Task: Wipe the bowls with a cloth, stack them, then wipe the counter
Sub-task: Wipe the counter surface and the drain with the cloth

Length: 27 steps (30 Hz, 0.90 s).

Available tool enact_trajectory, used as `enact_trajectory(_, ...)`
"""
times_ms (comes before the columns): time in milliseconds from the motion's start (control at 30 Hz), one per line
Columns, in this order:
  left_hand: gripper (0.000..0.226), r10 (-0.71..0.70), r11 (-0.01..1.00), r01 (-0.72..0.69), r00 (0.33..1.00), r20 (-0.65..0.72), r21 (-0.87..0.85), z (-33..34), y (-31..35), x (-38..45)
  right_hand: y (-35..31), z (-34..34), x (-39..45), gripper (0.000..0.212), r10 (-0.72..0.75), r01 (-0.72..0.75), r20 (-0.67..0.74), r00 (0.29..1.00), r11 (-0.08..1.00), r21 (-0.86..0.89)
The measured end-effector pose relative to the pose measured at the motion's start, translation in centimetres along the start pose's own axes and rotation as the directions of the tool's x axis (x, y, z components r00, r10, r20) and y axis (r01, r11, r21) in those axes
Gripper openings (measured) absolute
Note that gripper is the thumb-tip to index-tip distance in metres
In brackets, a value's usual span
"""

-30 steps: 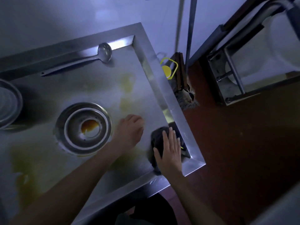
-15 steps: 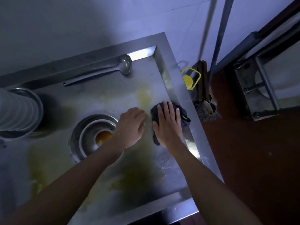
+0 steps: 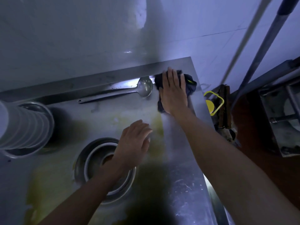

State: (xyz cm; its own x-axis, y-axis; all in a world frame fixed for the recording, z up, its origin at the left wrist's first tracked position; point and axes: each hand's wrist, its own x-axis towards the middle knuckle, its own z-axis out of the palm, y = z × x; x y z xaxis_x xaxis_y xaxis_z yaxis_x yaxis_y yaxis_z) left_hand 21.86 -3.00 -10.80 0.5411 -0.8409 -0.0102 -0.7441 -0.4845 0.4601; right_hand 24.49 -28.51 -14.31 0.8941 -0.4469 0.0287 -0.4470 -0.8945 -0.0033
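My right hand (image 3: 173,91) lies flat with straight fingers on a dark cloth (image 3: 189,84), pressing it into the far right corner of the steel counter (image 3: 181,184). My left hand (image 3: 133,143) rests open on the counter, just right of the stacked metal bowls (image 3: 90,161), whose inner bowl shows an orange-brown residue. My left forearm covers part of those bowls. Yellowish smears stain the counter around the bowls and between my hands.
A metal ladle (image 3: 116,92) lies along the back rim, its bowl beside the cloth. A tall stack of white bowls in a metal basin (image 3: 24,125) stands at the left. Past the counter's right edge are a yellow-handled brush (image 3: 212,104), mop poles and a metal frame.
My right hand slid the cloth from the counter's near right corner up along the right side to the far corner. My left hand stayed beside the bowls. The camera tilted toward the wall.
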Motion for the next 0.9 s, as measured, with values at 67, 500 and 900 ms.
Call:
enact_trajectory(67,0.034,0.004,1.000,-0.004,1.000,-0.001,-0.012,0.5,0.4,0.1,0.0,0.0,0.3,0.063,0.002,-0.002,-0.010,1.000,1.000,0.016)
enact_trajectory(500,0.027,0.006,0.993,-0.009,1.000,-0.027,-0.120,0.7,3.4,-0.2,0.1,-2.5,-26.5,0.063,-0.029,0.014,0.167,0.986,0.996,0.094)
enact_trajectory(900,0.033,0.052,0.997,-0.053,0.999,-0.012,-0.057,1.3,2.4,2.0,0.2,-0.7,-8.5,0.064,-0.029,0.028,0.015,0.999,0.999,0.044)
